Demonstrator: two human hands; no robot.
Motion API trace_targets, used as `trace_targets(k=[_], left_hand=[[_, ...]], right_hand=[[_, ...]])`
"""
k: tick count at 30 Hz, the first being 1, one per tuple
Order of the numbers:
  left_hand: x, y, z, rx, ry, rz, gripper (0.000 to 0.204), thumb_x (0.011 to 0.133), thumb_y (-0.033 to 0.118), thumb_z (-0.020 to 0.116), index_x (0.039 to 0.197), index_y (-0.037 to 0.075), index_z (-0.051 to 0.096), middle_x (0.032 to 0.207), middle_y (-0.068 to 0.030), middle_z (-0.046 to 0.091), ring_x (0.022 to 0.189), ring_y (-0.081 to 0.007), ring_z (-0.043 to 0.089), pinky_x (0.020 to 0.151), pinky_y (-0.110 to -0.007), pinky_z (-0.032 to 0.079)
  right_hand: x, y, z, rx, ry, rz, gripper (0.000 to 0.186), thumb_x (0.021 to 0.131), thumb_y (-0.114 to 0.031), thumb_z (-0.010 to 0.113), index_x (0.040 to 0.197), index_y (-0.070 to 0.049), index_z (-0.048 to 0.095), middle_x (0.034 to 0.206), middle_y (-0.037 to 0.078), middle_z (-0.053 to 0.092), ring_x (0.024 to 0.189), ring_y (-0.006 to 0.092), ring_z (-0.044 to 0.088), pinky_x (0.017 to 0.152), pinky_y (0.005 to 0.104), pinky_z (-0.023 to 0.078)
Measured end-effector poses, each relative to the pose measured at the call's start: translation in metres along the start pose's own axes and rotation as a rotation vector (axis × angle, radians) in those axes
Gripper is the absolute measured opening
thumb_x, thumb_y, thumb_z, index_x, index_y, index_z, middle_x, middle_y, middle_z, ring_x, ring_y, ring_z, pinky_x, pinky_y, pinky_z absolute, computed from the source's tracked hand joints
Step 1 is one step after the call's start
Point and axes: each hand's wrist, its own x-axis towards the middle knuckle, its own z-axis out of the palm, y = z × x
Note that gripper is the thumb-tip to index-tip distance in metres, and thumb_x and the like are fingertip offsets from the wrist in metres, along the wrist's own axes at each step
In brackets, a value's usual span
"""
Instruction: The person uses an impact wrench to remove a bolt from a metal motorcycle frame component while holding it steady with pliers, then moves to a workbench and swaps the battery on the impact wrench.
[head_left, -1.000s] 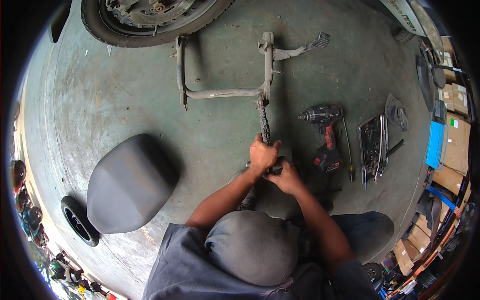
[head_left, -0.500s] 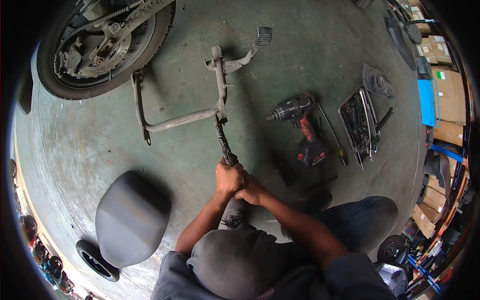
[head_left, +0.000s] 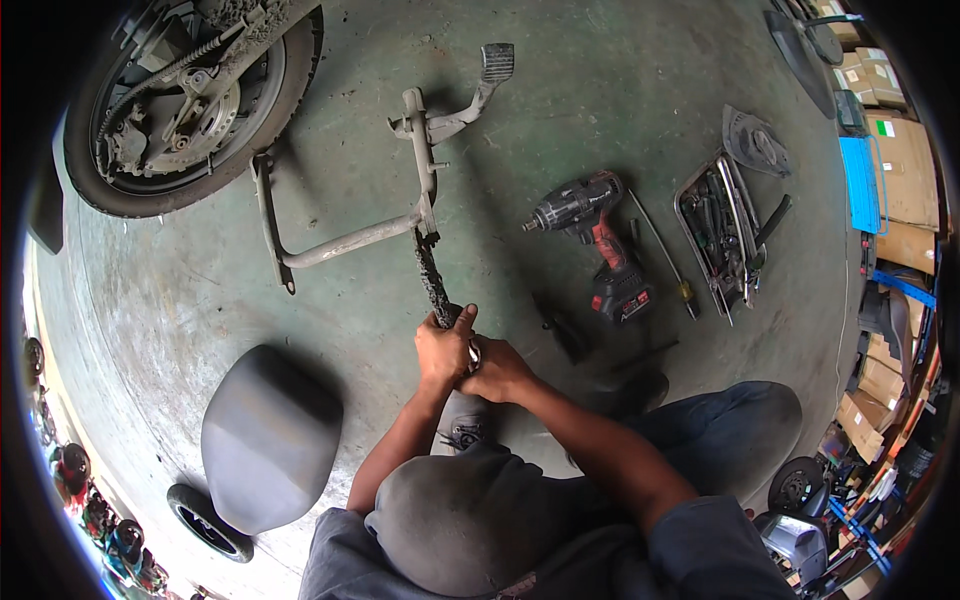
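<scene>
The one metal stand (head_left: 350, 242) is in front of the person, its grimy leg (head_left: 430, 275) running lengthwise away from the body and leaning slightly left, its two side arms pointing onward and its single pedal (head_left: 497, 64) jutting to the far right. Around it on the floor (head_left: 400, 420) are one power drill (head_left: 608, 245), one screwdriver (head_left: 689, 300), one tray (head_left: 738, 212) of tools and one grey cover (head_left: 270, 440). Of the two hands, the left hand (head_left: 440, 348) is closed around the leg's near end; the right hand (head_left: 497, 370) presses beside it, its hold and opening too hidden to tell.
</scene>
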Motion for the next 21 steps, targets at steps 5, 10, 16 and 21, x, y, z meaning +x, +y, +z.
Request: trace_targets(k=[5, 10, 16, 21], left_hand=[[0.001, 0.003, 0.006, 0.059, 0.045, 0.025, 0.033, 0.08, 0.028, 0.074, 0.078, -0.003, 0.062, 0.064, -0.0104, 0.064, 0.058, -0.016, 0.057, 0.059, -0.034, 0.048], [0.001, -0.009, -0.001, -0.206, -0.106, 0.012, 0.024, 0.083, 0.018, 0.072, 0.08, 0.002, 0.054, 0.065, -0.0038, 0.058, 0.054, -0.012, 0.051, 0.051, -0.029, 0.043], [-0.006, -0.013, -0.017, -0.595, -0.356, -0.198, 0.019, 0.085, 0.009, 0.064, 0.096, 0.01, 0.048, 0.079, -0.003, 0.052, 0.068, -0.015, 0.056, 0.056, -0.032, 0.051], [-0.013, -0.041, -0.04, -0.502, -0.256, -0.142, 0.023, 0.085, 0.009, 0.066, 0.103, 0.008, 0.052, 0.078, -0.0024, 0.054, 0.066, -0.0136, 0.055, 0.054, -0.029, 0.046]], right_hand=[[-0.001, 0.011, 0.005, 0.085, 0.045, -0.005, 0.049, 0.065, -0.031, 0.07, 0.103, -0.002, 0.061, 0.1, 0.022, 0.066, 0.094, 0.0394, 0.063, 0.082, 0.0445, 0.051], [-0.015, 0.0, -0.027, 0.092, -0.151, -0.012, 0.061, 0.07, -0.036, 0.074, 0.119, -0.004, 0.057, 0.116, 0.021, 0.062, 0.105, 0.0326, 0.061, 0.089, 0.039, 0.049], [-0.021, 0.108, -0.17, -0.252, 0.737, 0.112, 0.05, 0.076, -0.029, 0.074, 0.117, -0.006, 0.057, 0.117, 0.018, 0.058, 0.11, 0.0354, 0.055, 0.095, 0.0419, 0.045], [-0.002, 0.09, -0.165, -0.686, 0.896, -0.045, 0.027, 0.073, -0.018, 0.071, 0.092, -0.008, 0.055, 0.103, 0.014, 0.055, 0.101, 0.0345, 0.053, 0.088, 0.0447, 0.043]])
